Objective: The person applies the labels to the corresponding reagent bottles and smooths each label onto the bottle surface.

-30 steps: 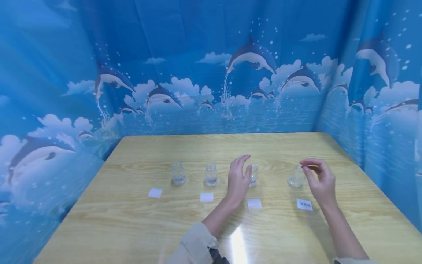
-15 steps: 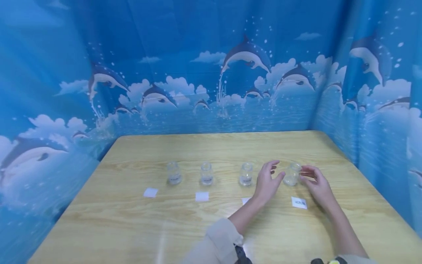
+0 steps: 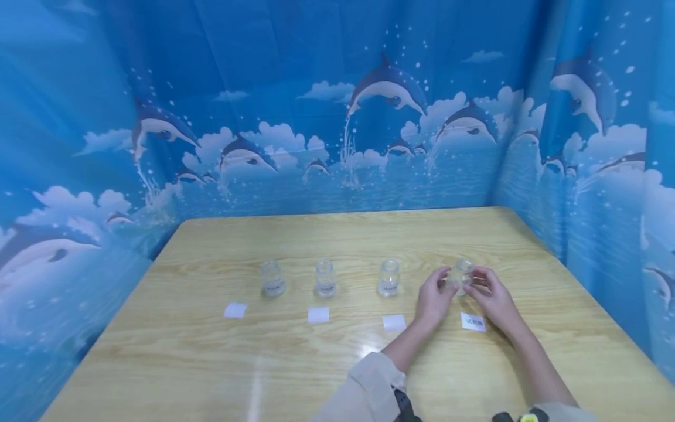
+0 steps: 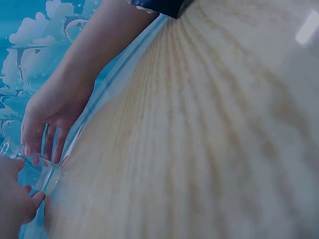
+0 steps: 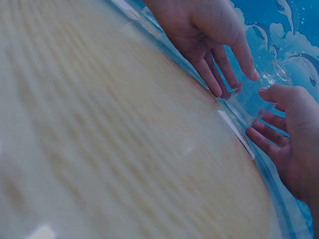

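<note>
Both hands are on a small clear glass reagent bottle (image 3: 464, 267) at the right end of a row on the table. My left hand (image 3: 433, 298) grips its left side with thumb and fingers. My right hand (image 3: 494, 300) holds the opposite side, fingers bent toward the glass. From the right wrist, the bottle (image 5: 245, 105) shows between the thumbs and fingers of the two hands. Fingers cover part of its lower body. A white card (image 3: 473, 322) printed with dark characters lies just in front of it.
Three similar bottles stand to the left: a near one (image 3: 389, 278), a middle one (image 3: 326, 279) and a far-left one (image 3: 272, 279). Each has a pale card before it, such as the card (image 3: 394, 322). Dolphin-printed curtains (image 3: 316, 105) enclose the wooden table (image 3: 211, 363).
My left hand has moved right, from the third bottle to the rightmost one. My right hand has come down from that bottle's rim to its side. The head view has shifted slightly.
</note>
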A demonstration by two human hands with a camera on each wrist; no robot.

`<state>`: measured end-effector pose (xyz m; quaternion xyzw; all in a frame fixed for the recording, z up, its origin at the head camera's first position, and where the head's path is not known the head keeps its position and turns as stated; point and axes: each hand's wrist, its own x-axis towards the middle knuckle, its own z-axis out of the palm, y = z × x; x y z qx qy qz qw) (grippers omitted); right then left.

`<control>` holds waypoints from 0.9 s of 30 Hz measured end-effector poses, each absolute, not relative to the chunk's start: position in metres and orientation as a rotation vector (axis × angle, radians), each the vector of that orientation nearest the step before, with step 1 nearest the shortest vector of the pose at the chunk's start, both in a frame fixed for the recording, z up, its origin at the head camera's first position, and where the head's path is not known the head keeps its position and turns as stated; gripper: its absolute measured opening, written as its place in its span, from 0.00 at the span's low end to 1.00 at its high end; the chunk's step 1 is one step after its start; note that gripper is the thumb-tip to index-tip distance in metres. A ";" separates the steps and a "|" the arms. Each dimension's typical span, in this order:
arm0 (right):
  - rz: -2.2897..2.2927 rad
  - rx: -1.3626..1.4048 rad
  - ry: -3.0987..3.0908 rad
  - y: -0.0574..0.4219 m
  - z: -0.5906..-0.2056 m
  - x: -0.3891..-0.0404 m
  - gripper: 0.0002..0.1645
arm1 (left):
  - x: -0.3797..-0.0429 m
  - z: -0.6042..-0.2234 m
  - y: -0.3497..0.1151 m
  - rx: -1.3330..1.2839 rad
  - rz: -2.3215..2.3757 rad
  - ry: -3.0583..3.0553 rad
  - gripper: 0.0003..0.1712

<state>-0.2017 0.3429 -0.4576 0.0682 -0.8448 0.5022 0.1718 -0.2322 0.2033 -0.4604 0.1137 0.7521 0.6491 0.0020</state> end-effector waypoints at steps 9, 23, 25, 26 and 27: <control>1.434 0.219 -2.387 0.332 -0.459 -0.201 0.26 | -0.229 -0.463 0.198 0.280 2.160 2.321 0.21; 1.268 0.328 -2.774 0.368 -0.442 -0.181 0.16 | -0.203 -0.472 0.183 0.463 1.852 2.654 0.18; 1.265 0.383 -2.835 0.373 -0.440 -0.176 0.14 | -0.198 -0.474 0.182 0.663 1.569 2.817 0.18; 1.266 0.412 -2.856 0.375 -0.439 -0.174 0.13 | -0.196 -0.475 0.181 0.778 1.411 2.899 0.18; 1.282 0.440 -2.873 0.377 -0.438 -0.173 0.13 | -0.195 -0.476 0.181 0.882 1.248 2.977 0.19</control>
